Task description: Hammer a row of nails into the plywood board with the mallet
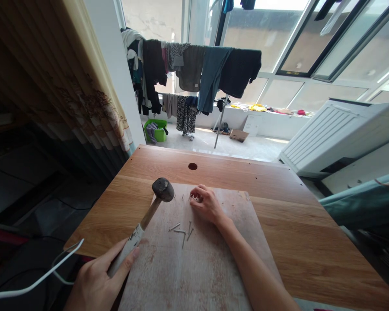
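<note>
My left hand (105, 272) is closed round the pale handle of a mallet (163, 190), whose dark head is raised over the far left edge of a worn wooden board (162, 272). Toward the far side of that board, my right hand (205, 203) pinches a small nail (190, 198) between thumb and fingertips; the fingers partly hide it. A couple of nails (182, 197) stand upright just left of those fingers. Several loose nails (180, 231) lie in a small pile nearer to me, between the two hands.
Beneath the board is a wooden table (311, 224) with a round hole (192, 166) near its far edge. A white cable (42, 283) curves in at the lower left. Beyond the table are a clothes rack with laundry (191, 69), a green basket (160, 134) and a white appliance (330, 134).
</note>
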Demonstrator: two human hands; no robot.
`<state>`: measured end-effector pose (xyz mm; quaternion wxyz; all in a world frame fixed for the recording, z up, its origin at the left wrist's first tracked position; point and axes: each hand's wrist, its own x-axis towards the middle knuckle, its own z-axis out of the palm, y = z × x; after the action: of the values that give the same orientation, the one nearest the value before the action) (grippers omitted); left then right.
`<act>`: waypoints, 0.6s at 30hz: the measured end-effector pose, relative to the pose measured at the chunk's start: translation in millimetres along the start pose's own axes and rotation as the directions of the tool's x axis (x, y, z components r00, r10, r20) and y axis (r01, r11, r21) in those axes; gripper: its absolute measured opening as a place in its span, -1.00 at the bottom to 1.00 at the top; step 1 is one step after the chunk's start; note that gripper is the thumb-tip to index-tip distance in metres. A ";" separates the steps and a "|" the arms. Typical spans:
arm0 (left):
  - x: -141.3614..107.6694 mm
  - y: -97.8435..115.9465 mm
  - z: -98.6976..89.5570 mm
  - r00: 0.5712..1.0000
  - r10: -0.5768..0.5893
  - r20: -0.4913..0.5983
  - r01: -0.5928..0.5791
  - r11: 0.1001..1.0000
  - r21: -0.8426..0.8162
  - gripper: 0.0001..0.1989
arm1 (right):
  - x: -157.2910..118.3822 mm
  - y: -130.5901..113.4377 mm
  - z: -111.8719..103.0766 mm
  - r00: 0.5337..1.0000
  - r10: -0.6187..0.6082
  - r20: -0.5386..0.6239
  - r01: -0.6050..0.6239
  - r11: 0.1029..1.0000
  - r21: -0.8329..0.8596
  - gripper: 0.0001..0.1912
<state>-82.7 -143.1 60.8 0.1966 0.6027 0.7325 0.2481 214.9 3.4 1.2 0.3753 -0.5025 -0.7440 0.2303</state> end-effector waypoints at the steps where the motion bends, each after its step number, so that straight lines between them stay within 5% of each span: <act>1: -0.3 1.4 0.4 1.000 -0.003 0.005 0.003 1.000 -0.009 -0.58 | -0.1 -0.2 0.0 1.000 0.000 0.002 0.000 1.000 -0.006 -0.85; 18: 1.8 12.3 0.1 0.998 0.065 -0.001 -0.065 0.996 -0.066 -0.67 | -2.1 -1.2 -1.1 0.999 0.011 0.044 -0.008 0.999 -0.054 -0.93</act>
<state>-73.3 -139.5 68.1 0.2088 0.6196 0.7036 0.2782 215.5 1.0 2.0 0.3441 -0.5108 -0.7556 0.2230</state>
